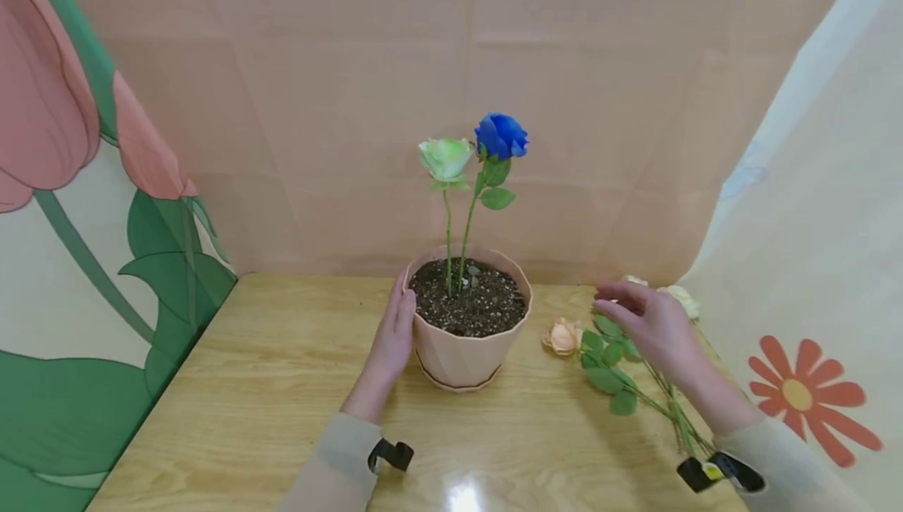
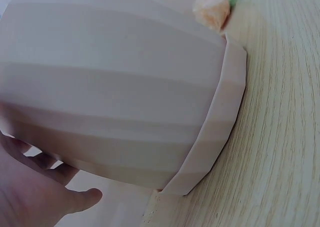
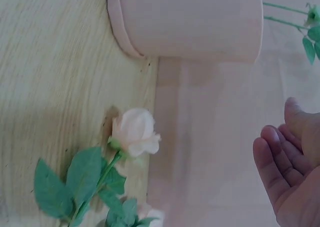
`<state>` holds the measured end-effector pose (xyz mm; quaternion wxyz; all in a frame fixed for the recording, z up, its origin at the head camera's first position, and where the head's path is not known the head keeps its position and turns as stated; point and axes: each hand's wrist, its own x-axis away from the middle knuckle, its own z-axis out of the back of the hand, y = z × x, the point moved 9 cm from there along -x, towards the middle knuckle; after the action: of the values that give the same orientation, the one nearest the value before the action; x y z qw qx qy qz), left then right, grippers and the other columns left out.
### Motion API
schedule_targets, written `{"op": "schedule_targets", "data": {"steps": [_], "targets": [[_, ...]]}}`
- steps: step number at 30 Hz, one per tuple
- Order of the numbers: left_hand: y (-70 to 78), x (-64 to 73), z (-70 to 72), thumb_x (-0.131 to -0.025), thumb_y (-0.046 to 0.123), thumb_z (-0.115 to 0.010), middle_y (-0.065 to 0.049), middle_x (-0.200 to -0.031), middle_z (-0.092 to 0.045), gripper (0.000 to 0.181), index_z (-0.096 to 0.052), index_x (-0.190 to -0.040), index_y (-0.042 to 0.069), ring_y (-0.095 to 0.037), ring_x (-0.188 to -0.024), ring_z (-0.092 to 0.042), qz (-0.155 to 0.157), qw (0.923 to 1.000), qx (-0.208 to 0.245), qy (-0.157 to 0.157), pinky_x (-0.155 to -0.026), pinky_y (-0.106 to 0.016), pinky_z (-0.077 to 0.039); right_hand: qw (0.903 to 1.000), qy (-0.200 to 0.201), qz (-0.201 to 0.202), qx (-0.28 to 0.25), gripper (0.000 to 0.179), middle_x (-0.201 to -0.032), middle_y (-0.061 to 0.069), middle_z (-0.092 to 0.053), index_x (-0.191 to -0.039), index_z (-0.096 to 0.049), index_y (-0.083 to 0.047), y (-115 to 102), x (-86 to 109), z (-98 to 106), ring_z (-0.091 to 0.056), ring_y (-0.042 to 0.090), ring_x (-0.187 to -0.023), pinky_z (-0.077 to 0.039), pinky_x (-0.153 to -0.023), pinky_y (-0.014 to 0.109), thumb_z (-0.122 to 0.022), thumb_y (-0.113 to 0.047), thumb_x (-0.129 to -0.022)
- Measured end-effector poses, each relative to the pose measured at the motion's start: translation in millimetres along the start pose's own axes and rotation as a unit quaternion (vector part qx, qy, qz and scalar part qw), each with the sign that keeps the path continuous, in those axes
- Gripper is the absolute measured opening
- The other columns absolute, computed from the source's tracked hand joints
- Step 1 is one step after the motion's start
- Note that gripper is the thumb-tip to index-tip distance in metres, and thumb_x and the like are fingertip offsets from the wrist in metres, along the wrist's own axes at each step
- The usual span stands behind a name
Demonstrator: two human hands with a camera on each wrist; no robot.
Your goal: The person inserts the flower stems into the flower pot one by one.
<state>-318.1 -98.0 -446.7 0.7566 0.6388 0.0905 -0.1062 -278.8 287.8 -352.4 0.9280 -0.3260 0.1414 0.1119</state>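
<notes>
A pale pink flowerpot filled with dark soil stands on the table in the head view. Upright in the soil are a green-white rose and a blue rose. My left hand rests against the pot's left side with its fingers fairly straight, its thumb toward me. To the right of the pot, my right hand hovers over loose roses, its fingers loosely bent and nothing between them. A peach rose with green leaves lies below that hand.
White roses lie partly hidden behind the right hand. Several stems reach toward the table's near right part. A pink cloth hangs behind the wooden table, with printed flower cloths at both sides.
</notes>
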Motion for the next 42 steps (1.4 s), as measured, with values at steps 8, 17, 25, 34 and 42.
{"op": "schedule_targets", "data": {"steps": [8, 17, 25, 34, 42], "targets": [[3.3, -2.2, -1.0, -0.121, 0.05, -0.029, -0.004, -0.183, -0.019, 0.062, -0.016, -0.179, 0.033, -0.038, -0.165, -0.023, -0.004, 0.9999, -0.009, -0.003, -0.132, -0.065, -0.018, 0.9991, -0.03, -0.024, 0.018, 0.038, -0.123, 0.014, -0.079, -0.135, -0.076, -0.007, 27, 12.3, 1, -0.076, 0.028, -0.104, -0.06, -0.074, 0.025, -0.071, -0.036, -0.111], [1.8, -1.7, 1.4, -0.121, 0.049, -0.03, -0.006, -0.183, -0.021, 0.063, -0.017, -0.179, 0.03, -0.038, -0.166, -0.022, 0.0, 0.9999, -0.01, 0.0, -0.132, -0.064, -0.017, 0.9944, -0.074, -0.071, 0.027, 0.049, -0.121, 0.012, -0.08, -0.138, -0.075, -0.006, 63, 30.0, -5, -0.077, 0.029, -0.104, -0.061, -0.074, 0.028, -0.073, -0.045, -0.108], [1.3, -0.1, 2.1, -0.121, 0.048, -0.03, -0.005, -0.183, -0.021, 0.062, -0.018, -0.179, 0.03, -0.036, -0.166, -0.021, 0.001, 1.0, -0.007, 0.001, -0.133, -0.062, -0.017, 0.9883, -0.106, -0.102, 0.039, 0.058, -0.121, 0.009, -0.08, -0.138, -0.074, -0.006, 90, 45.2, -13, -0.076, 0.029, -0.106, -0.062, -0.077, 0.035, -0.072, -0.054, -0.106], [1.0, 0.5, 0.5, -0.121, 0.047, -0.029, -0.006, -0.183, -0.02, 0.062, -0.017, -0.179, 0.029, -0.038, -0.166, -0.022, 0.002, 1.0, -0.003, -0.002, -0.132, -0.064, -0.017, 0.9828, -0.131, -0.128, 0.026, 0.055, -0.12, 0.007, -0.08, -0.135, -0.076, -0.005, 117, 57.9, -31, -0.075, 0.025, -0.105, -0.063, -0.077, 0.035, -0.073, -0.052, -0.106], [1.2, 0.5, 0.3, -0.121, 0.048, -0.029, -0.006, -0.183, -0.02, 0.062, -0.016, -0.179, 0.031, -0.037, -0.166, -0.022, 0.004, 1.0, -0.006, -0.002, -0.132, -0.064, -0.017, 0.9831, -0.129, -0.123, 0.04, 0.045, -0.114, 0.007, -0.08, -0.131, -0.077, -0.003, 130, 57.6, -40, -0.074, 0.022, -0.098, -0.06, -0.072, 0.034, -0.076, -0.041, -0.107]]}}
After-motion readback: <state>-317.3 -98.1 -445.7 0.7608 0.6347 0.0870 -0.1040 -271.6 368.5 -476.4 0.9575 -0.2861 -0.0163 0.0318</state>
